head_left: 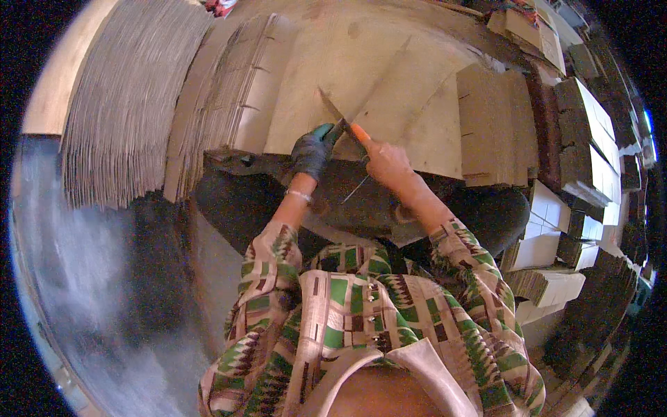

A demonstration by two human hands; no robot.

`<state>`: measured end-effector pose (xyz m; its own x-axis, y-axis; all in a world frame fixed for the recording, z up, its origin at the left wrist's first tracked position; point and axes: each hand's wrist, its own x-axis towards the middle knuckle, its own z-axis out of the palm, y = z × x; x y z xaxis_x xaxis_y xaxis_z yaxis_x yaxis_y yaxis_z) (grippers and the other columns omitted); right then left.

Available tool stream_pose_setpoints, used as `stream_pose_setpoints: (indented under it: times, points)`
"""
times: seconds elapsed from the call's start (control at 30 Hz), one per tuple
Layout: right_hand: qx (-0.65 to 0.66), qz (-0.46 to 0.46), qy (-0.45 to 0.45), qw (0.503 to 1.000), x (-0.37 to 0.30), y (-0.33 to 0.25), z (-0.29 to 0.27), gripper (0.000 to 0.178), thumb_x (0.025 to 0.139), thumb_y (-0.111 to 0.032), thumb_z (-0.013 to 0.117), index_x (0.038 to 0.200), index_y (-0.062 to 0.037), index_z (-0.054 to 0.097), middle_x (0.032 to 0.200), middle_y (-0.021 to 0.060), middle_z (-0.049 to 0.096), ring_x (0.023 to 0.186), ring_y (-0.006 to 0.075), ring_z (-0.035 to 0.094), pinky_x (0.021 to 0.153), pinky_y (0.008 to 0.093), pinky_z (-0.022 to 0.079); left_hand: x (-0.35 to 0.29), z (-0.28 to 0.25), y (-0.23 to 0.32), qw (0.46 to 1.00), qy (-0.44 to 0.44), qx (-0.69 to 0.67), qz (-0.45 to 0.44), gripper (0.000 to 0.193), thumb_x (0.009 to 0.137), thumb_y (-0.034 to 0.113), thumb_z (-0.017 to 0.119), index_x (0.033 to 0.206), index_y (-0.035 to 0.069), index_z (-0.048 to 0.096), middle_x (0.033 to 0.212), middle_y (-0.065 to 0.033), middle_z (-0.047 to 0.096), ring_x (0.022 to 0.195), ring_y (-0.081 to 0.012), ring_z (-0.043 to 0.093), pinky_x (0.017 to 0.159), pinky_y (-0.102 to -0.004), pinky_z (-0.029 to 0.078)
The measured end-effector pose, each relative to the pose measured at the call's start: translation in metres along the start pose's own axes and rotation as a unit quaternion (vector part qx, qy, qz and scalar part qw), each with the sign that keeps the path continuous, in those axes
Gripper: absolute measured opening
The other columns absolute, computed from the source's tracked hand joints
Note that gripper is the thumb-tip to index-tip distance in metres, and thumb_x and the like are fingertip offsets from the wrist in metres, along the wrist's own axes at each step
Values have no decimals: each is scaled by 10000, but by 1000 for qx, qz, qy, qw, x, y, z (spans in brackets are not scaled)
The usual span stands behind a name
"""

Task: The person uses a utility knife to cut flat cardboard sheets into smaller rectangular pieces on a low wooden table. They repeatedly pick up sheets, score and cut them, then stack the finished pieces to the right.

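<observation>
My left hand (312, 152), in a dark glove with green at the fingers, is closed around a short dark piece (338, 130) whose kind I cannot make out. My right hand (389, 164) is bare and closed on a knife (331, 105). Its narrow dark blade slants up and to the left, crossing the piece at my left hand. Bright orange (359, 134) shows between the blade and my right fingers, apparently the handle. A thin metal strip (356, 189) slants below my right hand; where it begins is hidden.
A pale board (389, 83) lies beyond my hands. Tall rows of flat cardboard (135, 90) stand on the left, with a smaller cardboard row (260, 83) beside them. On the right is a cardboard stack (495, 128), then several more bundles (590, 139).
</observation>
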<state>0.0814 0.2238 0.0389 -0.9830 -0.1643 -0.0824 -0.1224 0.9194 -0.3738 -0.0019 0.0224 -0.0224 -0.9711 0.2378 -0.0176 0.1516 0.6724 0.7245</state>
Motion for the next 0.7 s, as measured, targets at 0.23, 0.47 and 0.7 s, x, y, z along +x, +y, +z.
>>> stream_pose_setpoints:
  times: [0.23,0.47,0.7]
  points:
    - [-103,15,185,977,-19,75,-30,654,729,-4,660,1362,-129,553,1318,180,600,1268,378,536,1013,477,477,35,-12,88,938,230,191,176,620,880,545,670,1311,101,633,1360,-171,618,1356,-400,466,1131,-567,322]
    - [-90,-19,65,994,-13,38,0,358,724,-28,693,1075,-82,651,1367,155,568,1351,364,473,1113,501,395,63,7,35,910,11,395,127,301,916,395,553,1045,215,757,1245,-22,689,1337,-277,483,1127,-631,254]
    - [-10,6,249,968,-27,59,-17,682,792,-58,677,1438,-56,457,1394,180,541,1298,399,499,1057,484,446,40,-19,10,907,93,373,171,604,887,478,667,1367,128,558,1382,-148,579,1339,-334,469,1127,-589,306]
